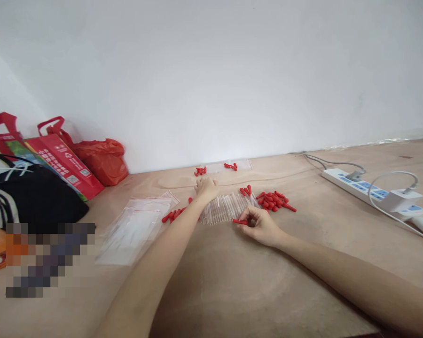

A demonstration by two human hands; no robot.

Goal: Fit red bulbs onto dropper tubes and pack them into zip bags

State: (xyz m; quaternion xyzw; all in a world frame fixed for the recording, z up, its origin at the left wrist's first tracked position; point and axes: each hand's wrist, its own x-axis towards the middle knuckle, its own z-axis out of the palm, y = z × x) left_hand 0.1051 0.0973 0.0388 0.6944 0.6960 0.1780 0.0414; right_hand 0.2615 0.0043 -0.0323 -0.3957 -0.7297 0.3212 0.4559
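Note:
A row of thin clear tubes (218, 210) lies side by side on the wooden table. Between the thumb and fingers of my right hand (264, 227) is a red rubber dropper bulb (239, 221), held at the near right end of the row. My left hand (207, 188) is at the far left end of the tubes, its fingers curled; whatever they pinch is hidden. Several red bulbs are heaped (273, 201) to the right of the row. A few upright-looking red bulbs (246, 190) sit at its far right end. More red bulbs (172, 216) lie left of it, partly behind my left forearm.
Clear zip bags (127, 230) lie on the left. Farther back, small groups of red bulbs (200, 171) rest by another clear bag (245, 165) near the wall. A white power strip (352, 183) with cables and a charger (402, 201) is on the right. Shopping bags (65, 162) and a black bag (45, 197) stand left.

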